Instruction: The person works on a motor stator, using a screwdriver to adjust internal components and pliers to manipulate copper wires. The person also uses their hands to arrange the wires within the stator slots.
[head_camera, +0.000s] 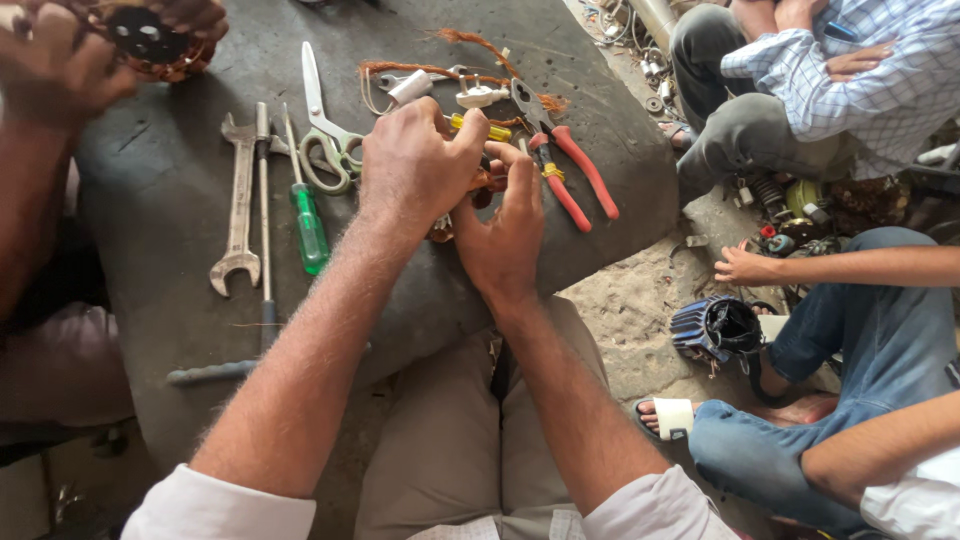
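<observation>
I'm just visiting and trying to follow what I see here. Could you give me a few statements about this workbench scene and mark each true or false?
1. Both hands, the left hand and the right hand, meet over one small part at the middle of the dark worktop. True.
2. The green-handled screwdriver is in the left hand. False: it lies on the worktop, left of the hands.
3. Red-handled pliers lie to the right of the hands. True.
4. The scissors lie on the ground. False: they lie on the worktop.
5. A spanner lies beside the screwdriver. True.
</observation>
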